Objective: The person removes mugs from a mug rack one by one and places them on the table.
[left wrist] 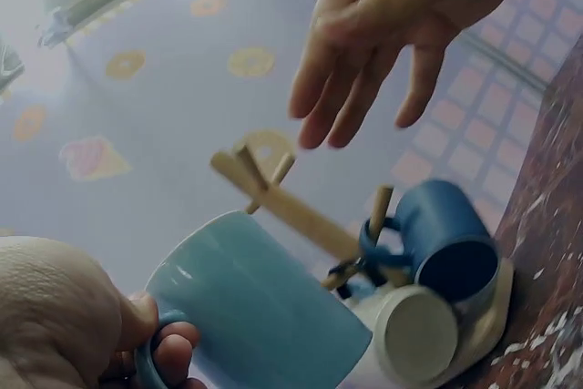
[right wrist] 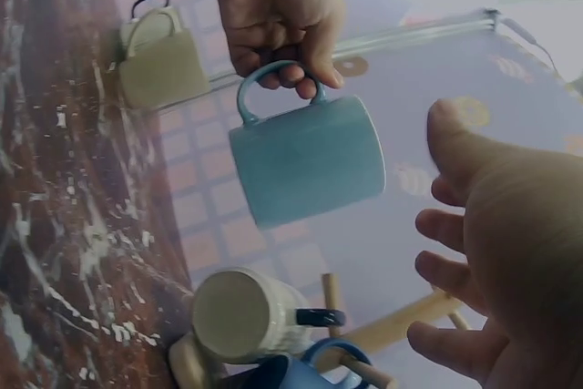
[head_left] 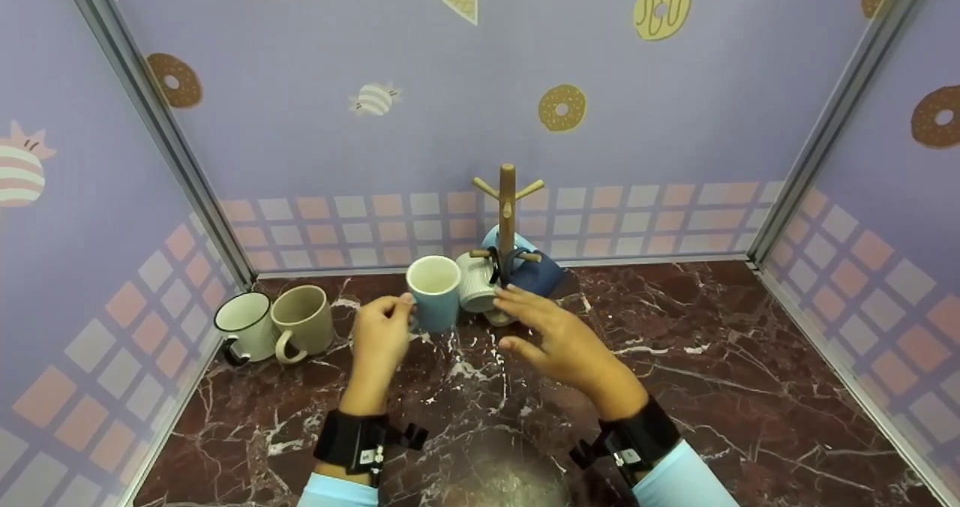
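Note:
By its handle, my left hand (head_left: pixel 381 334) grips a light-blue mug (head_left: pixel 436 304), held upright to the left of the wooden mug rack (head_left: pixel 508 214). In the right wrist view the fingers are hooked through that mug's handle (right wrist: pixel 273 79). My right hand (head_left: pixel 562 342) holds nothing; its fingers are extended just in front of the rack, to the right of the light-blue mug. On the rack's lower pegs hang a white mug (left wrist: pixel 419 334) with a dark handle and a dark-blue mug (left wrist: pixel 448 239). A paler blue mug (head_left: pixel 491 238) shows partly behind the post.
A white mug with a black rim (head_left: pixel 251 327) and a beige mug (head_left: pixel 304 319) stand side by side at the left of the dark marbled table (head_left: pixel 675 387). Patterned purple panels (head_left: pixel 420 147) enclose the table at the back and both sides.

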Demonstrator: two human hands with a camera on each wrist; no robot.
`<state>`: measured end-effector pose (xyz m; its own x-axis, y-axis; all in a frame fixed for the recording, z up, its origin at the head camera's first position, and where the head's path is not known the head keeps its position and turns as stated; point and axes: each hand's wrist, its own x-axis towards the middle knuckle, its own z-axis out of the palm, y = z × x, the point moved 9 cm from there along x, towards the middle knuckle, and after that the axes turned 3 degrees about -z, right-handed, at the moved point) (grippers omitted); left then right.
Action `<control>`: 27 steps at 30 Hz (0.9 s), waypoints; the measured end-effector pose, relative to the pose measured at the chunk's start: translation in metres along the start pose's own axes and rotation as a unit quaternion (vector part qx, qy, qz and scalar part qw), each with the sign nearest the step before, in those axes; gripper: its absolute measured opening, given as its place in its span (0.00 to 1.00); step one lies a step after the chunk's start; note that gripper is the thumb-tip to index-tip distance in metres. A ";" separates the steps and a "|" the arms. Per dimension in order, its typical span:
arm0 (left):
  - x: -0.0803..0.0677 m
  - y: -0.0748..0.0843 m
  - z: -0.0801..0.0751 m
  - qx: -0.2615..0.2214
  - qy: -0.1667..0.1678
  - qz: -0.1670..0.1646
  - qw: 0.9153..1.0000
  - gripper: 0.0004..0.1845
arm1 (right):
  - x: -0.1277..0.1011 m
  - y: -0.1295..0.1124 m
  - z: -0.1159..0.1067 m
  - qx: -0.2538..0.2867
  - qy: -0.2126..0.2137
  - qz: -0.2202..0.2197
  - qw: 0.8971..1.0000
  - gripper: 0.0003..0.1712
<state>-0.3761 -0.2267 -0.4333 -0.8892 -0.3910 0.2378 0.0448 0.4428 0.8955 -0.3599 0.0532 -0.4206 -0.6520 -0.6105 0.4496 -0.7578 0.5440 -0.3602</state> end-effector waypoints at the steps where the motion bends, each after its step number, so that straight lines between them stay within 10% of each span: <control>1: 0.003 -0.004 -0.005 0.004 0.008 -0.004 1.000 0.17 | 0.001 -0.003 0.006 -0.007 -0.017 -0.006 1.000 0.40; 10: 0.023 -0.041 -0.042 0.017 0.048 -0.026 0.998 0.17 | 0.001 -0.027 0.046 -0.031 -0.113 -0.060 0.991 0.45; 19: 0.069 -0.146 -0.039 0.034 0.057 -0.073 0.995 0.17 | -0.003 -0.032 0.072 -0.021 -0.160 -0.064 0.985 0.47; 27: 0.045 -0.122 -0.049 0.055 0.046 -0.104 0.992 0.18 | -0.004 -0.033 0.081 -0.014 -0.182 -0.056 0.982 0.47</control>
<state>-0.3987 -0.3378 -0.5133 -0.8288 -0.5522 0.0901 -0.1896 0.4287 0.8834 -0.3342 -0.0097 -0.4768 -0.5343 -0.8296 0.1623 -0.8277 0.4746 -0.2994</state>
